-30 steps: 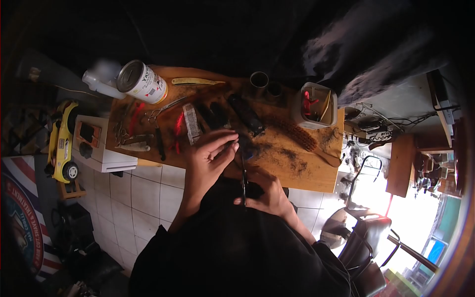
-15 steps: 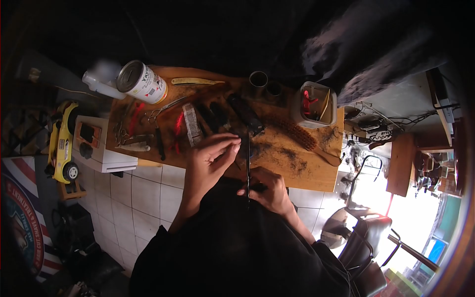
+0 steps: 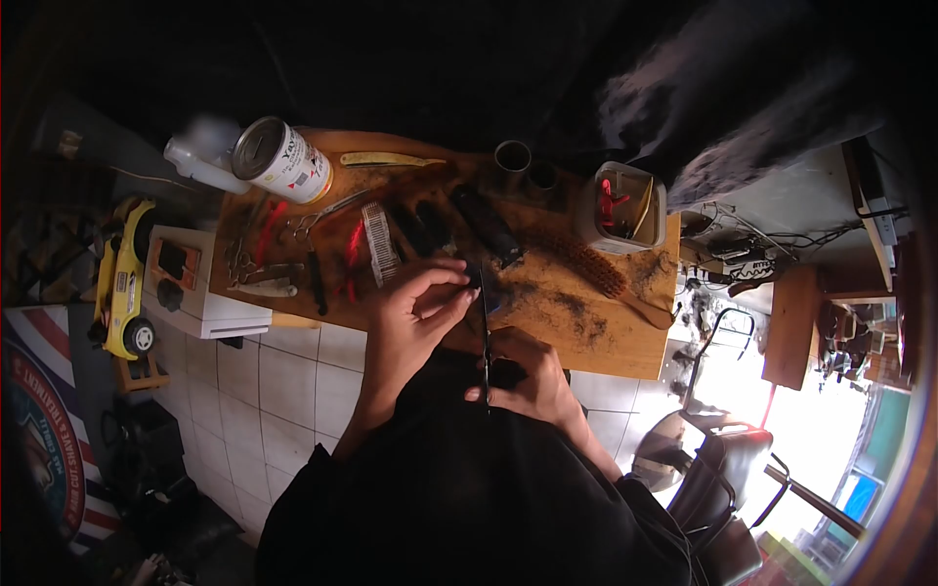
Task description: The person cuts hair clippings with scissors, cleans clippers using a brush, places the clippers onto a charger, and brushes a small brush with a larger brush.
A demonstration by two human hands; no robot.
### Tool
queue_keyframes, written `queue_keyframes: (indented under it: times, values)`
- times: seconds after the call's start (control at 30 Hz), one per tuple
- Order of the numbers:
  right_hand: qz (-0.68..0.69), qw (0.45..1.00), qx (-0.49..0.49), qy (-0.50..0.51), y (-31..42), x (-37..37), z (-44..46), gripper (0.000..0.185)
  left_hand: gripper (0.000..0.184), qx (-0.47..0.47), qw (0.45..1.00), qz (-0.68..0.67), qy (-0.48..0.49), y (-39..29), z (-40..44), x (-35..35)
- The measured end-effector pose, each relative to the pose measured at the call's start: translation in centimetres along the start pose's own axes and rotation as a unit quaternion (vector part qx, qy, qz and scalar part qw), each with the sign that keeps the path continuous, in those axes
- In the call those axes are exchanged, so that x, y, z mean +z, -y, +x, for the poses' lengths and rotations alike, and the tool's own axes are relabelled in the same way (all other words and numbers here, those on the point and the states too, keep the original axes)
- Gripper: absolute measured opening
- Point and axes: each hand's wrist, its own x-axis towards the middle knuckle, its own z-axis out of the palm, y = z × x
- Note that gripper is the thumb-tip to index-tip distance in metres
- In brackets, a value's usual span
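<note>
My right hand [image 3: 528, 369] is closed around a thin, long dark tool [image 3: 486, 337] seen edge-on, which stands almost upright in the view. Whether it is a comb or scissors cannot be made out. Beside its upper end, my left hand [image 3: 415, 311] is closed in a pinch, thumb against fingers. Something small and dark shows at those fingertips, too small to name. Both hands are in front of the near edge of a wooden table [image 3: 640, 347]. Just beyond the left hand lie a pale comb [image 3: 379, 244] and black hair clippers [image 3: 486, 225].
On the table are scissors [image 3: 327, 213], a straight razor [image 3: 391, 158], a wooden-handled brush [image 3: 586, 269], a labelled tin [image 3: 283, 164], a plastic tub [image 3: 625, 210] with clips, and loose hair. A yellow toy car [image 3: 124, 283] stands left; a barber chair [image 3: 728, 469] is at right.
The upper end of the dark tool has shifted slightly left, and the left fingertips have moved a little. Both hands keep their grip; the table items stay put.
</note>
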Motion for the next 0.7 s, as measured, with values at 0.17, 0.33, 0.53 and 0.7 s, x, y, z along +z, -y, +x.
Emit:
queue_keyframes:
  times: [0.17, 0.33, 0.53, 0.7]
  values:
    - [0.025, 1.000, -0.002, -0.009, 0.1, 0.1, 0.1, 0.052, 0.016, 0.038, 0.995, 0.087, 0.032, -0.3, 0.1, -0.4]
    - [0.010, 1.000, 0.003, -0.009, -0.8, 0.3, -0.2, 0.052, 0.016, 0.047, 0.992, 0.108, 0.040, -0.2, 0.2, -0.5]
    - [0.018, 0.998, 0.067, 0.007, -0.9, 0.3, -0.4, 0.047, 0.018, 0.031, 0.998, 0.053, -0.018, -0.2, 0.4, -0.1]
    - [-0.013, 1.000, -0.013, -0.008, 0.3, -0.3, 0.3, 0.062, 0.021, 0.002, 0.999, 0.023, -0.048, -0.3, 0.5, -0.1]
